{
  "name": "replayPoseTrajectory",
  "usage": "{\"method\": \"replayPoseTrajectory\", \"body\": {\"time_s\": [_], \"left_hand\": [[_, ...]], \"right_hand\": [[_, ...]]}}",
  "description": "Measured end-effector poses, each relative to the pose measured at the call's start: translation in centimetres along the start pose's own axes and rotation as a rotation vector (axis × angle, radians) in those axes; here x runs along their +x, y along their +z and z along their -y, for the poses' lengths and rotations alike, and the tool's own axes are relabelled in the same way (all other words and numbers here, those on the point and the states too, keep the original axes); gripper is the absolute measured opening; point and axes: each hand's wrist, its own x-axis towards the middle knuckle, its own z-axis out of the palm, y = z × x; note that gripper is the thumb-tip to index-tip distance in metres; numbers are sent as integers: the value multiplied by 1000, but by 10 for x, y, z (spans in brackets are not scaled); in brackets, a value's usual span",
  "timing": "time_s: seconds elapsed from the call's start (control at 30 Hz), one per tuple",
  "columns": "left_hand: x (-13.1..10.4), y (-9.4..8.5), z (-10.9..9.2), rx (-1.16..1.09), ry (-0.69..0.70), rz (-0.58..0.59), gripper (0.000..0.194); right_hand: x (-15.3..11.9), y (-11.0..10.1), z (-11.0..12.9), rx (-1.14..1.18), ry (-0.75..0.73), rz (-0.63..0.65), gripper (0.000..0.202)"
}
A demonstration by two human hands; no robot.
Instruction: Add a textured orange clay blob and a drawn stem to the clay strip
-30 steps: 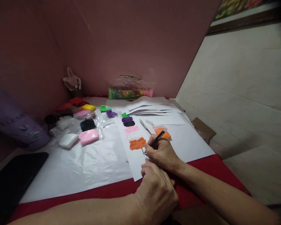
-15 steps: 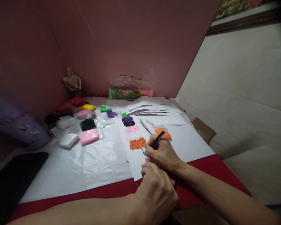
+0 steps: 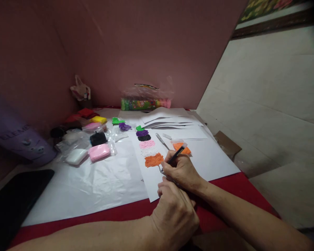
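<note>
My right hand (image 3: 181,171) grips a black pen (image 3: 176,156), its tip down on a white paper strip (image 3: 151,188) beside a short dark line. Above that line on the strip sits a textured orange clay patch (image 3: 154,160), with white, pink, black, purple and green patches in a row beyond it. My left hand (image 3: 176,212) is closed at the strip's near end, just below my right hand; whatever its fingers hold is hidden. A bagged piece of orange clay (image 3: 185,149) lies behind the pen, near a metal-coloured tool (image 3: 161,140).
Bagged clay, including a pink block (image 3: 99,152) and a white block (image 3: 76,156), lies to the left. A purple tumbler (image 3: 23,136) and a black flat object (image 3: 23,195) are farther left. Loose paper sheets (image 3: 172,116) and a colourful package (image 3: 146,104) stand at the back.
</note>
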Motion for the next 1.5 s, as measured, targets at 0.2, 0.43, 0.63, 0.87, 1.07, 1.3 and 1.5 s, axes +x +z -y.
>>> {"method": "replayPoseTrajectory", "body": {"time_s": [0.2,0.43,0.63,0.87,1.07,1.3,1.5], "left_hand": [[0,-2,0,-3,-9,2,33],[-1,-1,-1,-5,-6,6,34],[-1,0,-1,-11,-3,14,34],[-2,1,-1,-14,8,17,33],[-2,1,-2,-8,-5,12,35],[-3,1,-2,-2,0,-5,33],[-2,2,-2,-4,-5,-18,32]], "right_hand": [[0,0,1,-6,3,-16,17],[0,0,-1,-5,2,-2,17],[-1,0,-1,15,3,17,17],[0,0,-3,-34,-30,-25,17],[0,1,-3,-23,-35,-15,17],[0,1,-3,-2,-24,3,17],[1,0,-5,-23,-52,-12,16]]}}
